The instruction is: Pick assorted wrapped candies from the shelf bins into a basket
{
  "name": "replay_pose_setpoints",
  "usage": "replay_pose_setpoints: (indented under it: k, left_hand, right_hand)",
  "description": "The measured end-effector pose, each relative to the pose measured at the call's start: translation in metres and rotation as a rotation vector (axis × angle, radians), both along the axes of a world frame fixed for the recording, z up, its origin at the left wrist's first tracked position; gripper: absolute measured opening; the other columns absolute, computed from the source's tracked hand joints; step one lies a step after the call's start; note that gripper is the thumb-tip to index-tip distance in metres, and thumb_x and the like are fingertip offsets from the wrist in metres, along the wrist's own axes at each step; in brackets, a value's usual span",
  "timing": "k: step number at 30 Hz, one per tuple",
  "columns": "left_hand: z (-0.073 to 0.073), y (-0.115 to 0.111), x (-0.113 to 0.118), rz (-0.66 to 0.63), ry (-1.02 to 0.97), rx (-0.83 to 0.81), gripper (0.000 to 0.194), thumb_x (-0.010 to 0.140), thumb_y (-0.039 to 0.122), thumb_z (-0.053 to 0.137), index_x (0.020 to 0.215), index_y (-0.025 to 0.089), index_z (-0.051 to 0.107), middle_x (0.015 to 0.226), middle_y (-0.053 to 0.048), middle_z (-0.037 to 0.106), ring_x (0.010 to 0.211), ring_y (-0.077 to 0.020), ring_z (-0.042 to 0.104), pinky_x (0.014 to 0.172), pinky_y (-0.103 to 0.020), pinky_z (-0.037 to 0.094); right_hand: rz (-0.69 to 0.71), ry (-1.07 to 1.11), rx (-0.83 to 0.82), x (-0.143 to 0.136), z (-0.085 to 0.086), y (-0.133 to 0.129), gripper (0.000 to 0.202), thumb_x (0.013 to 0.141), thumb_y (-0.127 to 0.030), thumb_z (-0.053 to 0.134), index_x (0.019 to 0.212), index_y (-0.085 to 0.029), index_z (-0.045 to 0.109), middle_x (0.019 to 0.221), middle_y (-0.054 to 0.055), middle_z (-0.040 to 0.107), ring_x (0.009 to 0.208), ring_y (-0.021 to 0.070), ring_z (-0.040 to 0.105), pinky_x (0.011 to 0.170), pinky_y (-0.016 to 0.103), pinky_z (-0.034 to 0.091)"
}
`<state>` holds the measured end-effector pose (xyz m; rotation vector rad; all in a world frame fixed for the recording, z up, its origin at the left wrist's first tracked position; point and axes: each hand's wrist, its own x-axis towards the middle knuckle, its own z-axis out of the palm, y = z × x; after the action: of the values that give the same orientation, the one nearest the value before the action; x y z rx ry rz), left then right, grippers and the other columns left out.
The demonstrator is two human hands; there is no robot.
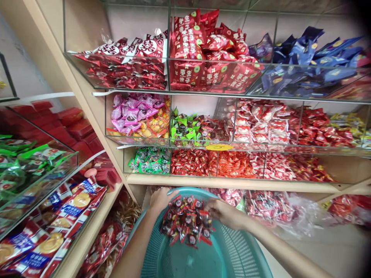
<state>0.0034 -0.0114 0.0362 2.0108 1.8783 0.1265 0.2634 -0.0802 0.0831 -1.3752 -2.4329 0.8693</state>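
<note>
A teal plastic basket (234,247) with perforated sides stands low in front of the shelves. A heap of dark candies in clear wrappers with red ends (188,222) lies at its far side. My left hand (162,199) is closed over the basket's far rim, left of the heap. Inside the basket, my right hand (222,211) reaches in from the right, its fingers curled against the right edge of the candies. Its fingertips are partly hidden, and how many candies they hold does not show.
Ahead are glass-fronted shelf bins with red packets (188,46), blue packets (307,50), and green-wrapped candies (153,160). A wooden shelf edge (232,182) runs just above the basket. Blue-and-white snack packs (69,216) lie at left; bagged candies (269,206) sit low at right.
</note>
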Motion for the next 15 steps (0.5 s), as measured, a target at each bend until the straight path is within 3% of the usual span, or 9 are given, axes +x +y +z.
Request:
replay_pose_setpoints:
  k: [4,8,15]
  left_hand:
    - [0.001,-0.001,0.001,-0.003,0.002,-0.007,0.072,0.073,0.075,0.024,0.101,0.023,0.066,0.101,-0.014,0.069,0.096,-0.0288,0.063,0.078,-0.035,0.046]
    - [0.001,-0.001,0.000,-0.002,0.011,-0.004,0.071,0.074,0.075,0.023,0.100,0.024,0.066,0.100,-0.013,0.070,0.095,-0.0283,0.063,0.077,-0.034,0.046]
    - [-0.001,-0.001,-0.001,0.005,0.004,0.012,0.071,0.074,0.075,0.024,0.101,0.023,0.065,0.099,-0.013,0.070,0.095,-0.0281,0.063,0.076,-0.034,0.047]
  right_hand:
    - [-0.003,-0.011,-0.035,0.002,-0.019,-0.001,0.021,0.073,-0.006,0.047,0.081,-0.016,0.063,0.076,0.002,0.062,0.070,0.0139,0.055,0.063,0.024,0.042]
    - [-0.003,-0.016,0.027,-0.002,-0.027,0.003,0.025,0.072,-0.004,0.046,0.086,-0.017,0.063,0.085,0.004,0.063,0.076,0.0143,0.056,0.069,0.024,0.043]
    - [0.024,-0.106,0.237,-0.002,-0.040,0.009,0.026,0.080,-0.007,0.039,0.094,-0.016,0.059,0.094,0.008,0.060,0.082,0.0168,0.056,0.072,0.028,0.043]
